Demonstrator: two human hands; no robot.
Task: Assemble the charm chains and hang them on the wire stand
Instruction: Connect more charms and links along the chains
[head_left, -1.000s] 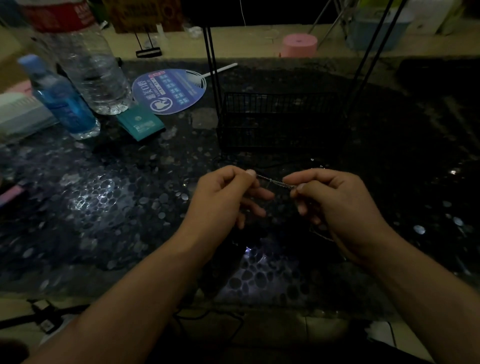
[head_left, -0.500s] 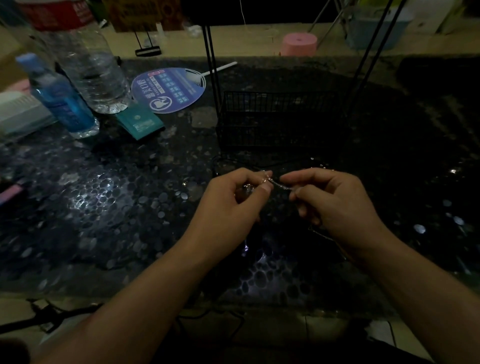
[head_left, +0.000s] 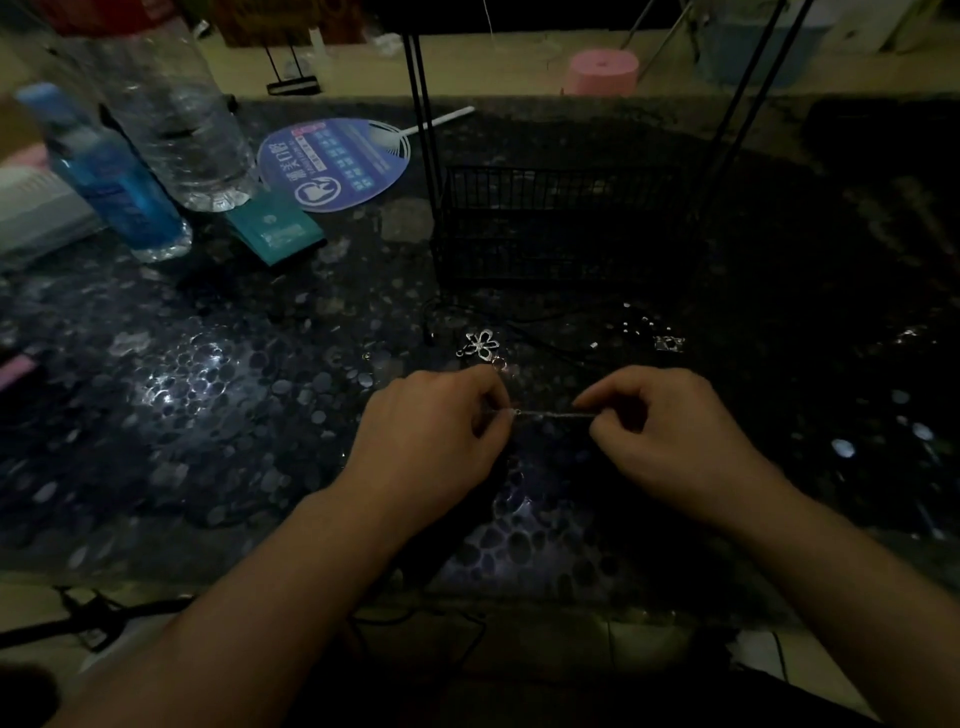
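Though its print is unreadable, fan lies flat.

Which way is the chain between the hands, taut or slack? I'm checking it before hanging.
Taut: the chain runs as a straight line between the left hand and the right hand, each pinching an end.

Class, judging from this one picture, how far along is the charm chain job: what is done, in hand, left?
Done: nothing shows hanging on the wire stand. In hand: the left hand and right hand pinch the two ends of a short chain, held taut. Left: the flower charm and a small charm lie loose on the table; attaching and hanging remain.
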